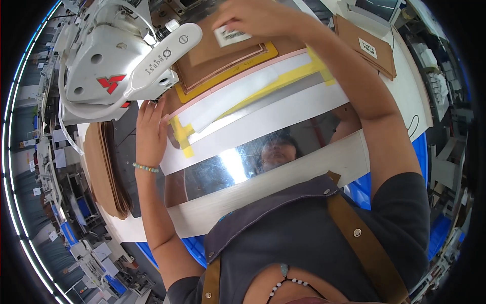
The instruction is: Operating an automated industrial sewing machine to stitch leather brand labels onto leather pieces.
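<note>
My right hand is at the top centre, fingers curled round a small white printed label above brown sheets framed in a yellow template. My left hand lies at the left end of that layered fixture, fingers extended, their tips at the edge under the white machine head. A pink strip borders a white strip fixed with yellow tape. Nearer me lies a reflective metal plate, showing a mirrored head.
Stacked brown pieces lie at the left beside a dark plate. More brown sheets with a label are at the upper right, near a screen. A blue bin sits below the pale table's edge. Further machines line both sides.
</note>
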The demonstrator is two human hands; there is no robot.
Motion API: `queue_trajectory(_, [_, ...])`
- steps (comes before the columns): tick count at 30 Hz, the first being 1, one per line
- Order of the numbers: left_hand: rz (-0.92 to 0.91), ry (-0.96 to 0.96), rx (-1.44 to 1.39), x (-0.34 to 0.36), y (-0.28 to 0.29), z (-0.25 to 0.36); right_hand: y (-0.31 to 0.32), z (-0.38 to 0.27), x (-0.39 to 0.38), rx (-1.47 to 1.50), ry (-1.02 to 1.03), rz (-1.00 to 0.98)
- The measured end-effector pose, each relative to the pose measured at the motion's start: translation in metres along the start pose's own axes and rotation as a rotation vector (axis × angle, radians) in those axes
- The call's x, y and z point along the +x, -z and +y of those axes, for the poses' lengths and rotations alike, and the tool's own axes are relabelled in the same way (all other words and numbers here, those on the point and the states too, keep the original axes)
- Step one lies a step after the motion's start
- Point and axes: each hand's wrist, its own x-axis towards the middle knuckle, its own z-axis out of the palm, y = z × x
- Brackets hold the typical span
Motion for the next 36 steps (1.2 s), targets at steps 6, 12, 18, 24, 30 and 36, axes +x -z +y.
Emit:
queue_trajectory(6, [-0.099, 0.030, 0.000, 0.026, -0.013, -0.008, -0.065, -0.006, 0.029, -0.286, 0.019, -0.035])
queue_trajectory(12, [-0.099, -0.058, -0.124, 0.057, -0.027, -0.007, -0.074, -0.007, 0.022, -0.280, 0.030, 0.019])
queue_trajectory(18, [0.004, -0.189, -0.129, 0.076, -0.033, -0.016, -0.078, -0.006, 0.023, -0.292, -0.026, -0.098])
queue_trajectory(24, [-0.070, -0.134, -0.170, 0.094, -0.040, -0.039, -0.085, 0.006, 0.023, -0.152, 0.138, 0.057])
queue_trajectory(30, [-0.038, -0.150, -0.065, 0.105, -0.046, -0.043, -0.085, 0.006, 0.021, -0.149, 0.102, 0.012])
queue_trajectory(36, [-0.013, -0.172, -0.013, 0.107, -0.046, -0.039, -0.078, 0.000, 0.022, -0.145, 0.084, -0.021])
